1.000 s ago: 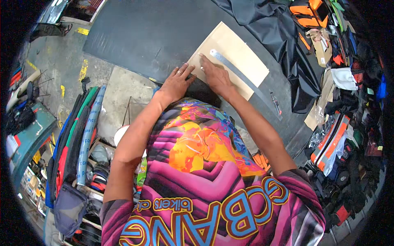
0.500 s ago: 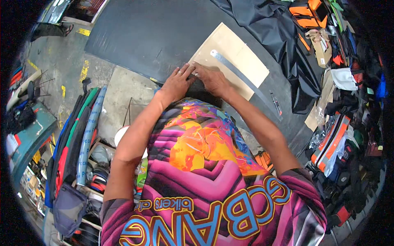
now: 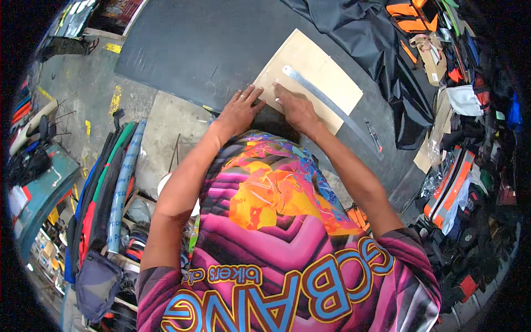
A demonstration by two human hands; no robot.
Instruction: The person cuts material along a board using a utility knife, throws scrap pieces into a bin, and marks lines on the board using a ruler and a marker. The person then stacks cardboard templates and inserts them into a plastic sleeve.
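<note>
A flat tan board [image 3: 332,61], like stiff cardboard, lies on the dark table sheet [image 3: 182,50]. My left hand [image 3: 239,112] rests palm down at the board's near left corner, fingers stretched out and slightly apart. On the board's near part is my right hand [image 3: 300,114], its index finger pointing forward and the other fingers curled. A small pale thing shows by its thumb, too small to name. A metal ruler [image 3: 323,97] lies diagonally across the board beyond my right hand. To its right sits a utility knife [image 3: 374,136].
Crumpled black fabric [image 3: 381,66] runs along the table's right side. Orange bags [image 3: 409,19] and a grey-orange bag [image 3: 449,191] lie among piled goods at right. Fabric rolls [image 3: 119,193] lean at left beside a dark grey bag [image 3: 95,285].
My right hand has moved right, away from my left hand, and now points onto the board. My left hand stays nearly in place.
</note>
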